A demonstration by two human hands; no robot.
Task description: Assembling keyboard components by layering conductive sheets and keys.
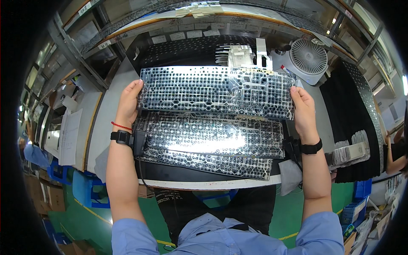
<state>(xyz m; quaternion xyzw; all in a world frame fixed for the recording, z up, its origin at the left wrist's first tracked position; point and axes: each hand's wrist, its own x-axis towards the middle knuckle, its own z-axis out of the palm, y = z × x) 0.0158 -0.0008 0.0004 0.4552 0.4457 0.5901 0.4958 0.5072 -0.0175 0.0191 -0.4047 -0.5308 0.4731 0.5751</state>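
A wide, dark keyboard membrane sheet (204, 91) with pale printed traces is stretched level between my hands. My left hand (128, 104) pinches its left edge, thumb on top. At the opposite end, my right hand (302, 108) grips the right edge the same way. Beneath and nearer to me, more keyboard membrane sheets (178, 136) overlap in a slightly skewed pile on the black work surface, and a bright glare covers part of the top one. The lowest visible sheet (250, 168) juts out at the front, close to the table edge.
Behind the sheet stand a stack of pale flat pieces (240, 55) and a white fan (309, 59). Bundled pale pieces (350, 154) lie on black material at the right. A shelf (250, 19) spans the back. Another person's arm (395, 155) shows at far right.
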